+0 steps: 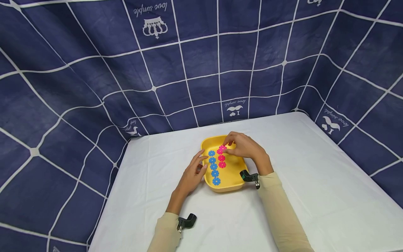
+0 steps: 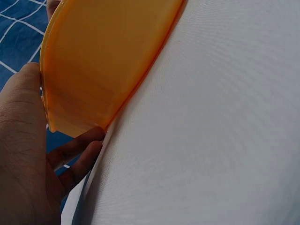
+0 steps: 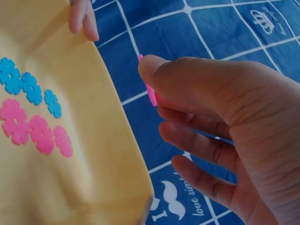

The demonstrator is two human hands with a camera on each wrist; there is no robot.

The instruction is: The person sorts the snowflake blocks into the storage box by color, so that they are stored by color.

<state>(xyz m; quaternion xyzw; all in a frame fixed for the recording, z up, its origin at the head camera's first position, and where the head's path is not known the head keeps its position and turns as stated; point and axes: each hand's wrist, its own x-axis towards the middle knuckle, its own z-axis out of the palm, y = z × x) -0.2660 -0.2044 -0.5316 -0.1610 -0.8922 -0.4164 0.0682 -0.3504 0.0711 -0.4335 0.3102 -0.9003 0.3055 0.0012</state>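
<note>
A yellow plastic tray (image 1: 234, 171) stands on the white table. Inside it, several blue flower-shaped discs (image 1: 215, 173) form a column on the left, with pink flower-shaped discs (image 1: 221, 164) in a shorter column beside them. My right hand (image 1: 244, 145) pinches one more pink disc (image 3: 151, 89) between thumb and index finger, above the tray's far part. That disc shows nearly edge-on in the right wrist view; the other fingers are loosely bent. At the tray's left side, my left hand (image 1: 192, 175) touches the rim and outer wall with relaxed fingers.
A white cloth (image 1: 315, 196) covers the table around the tray. Behind and at both sides hangs a dark blue curtain (image 1: 201, 59) with white grid lines. Each sleeve carries a black wrist camera (image 1: 187, 221).
</note>
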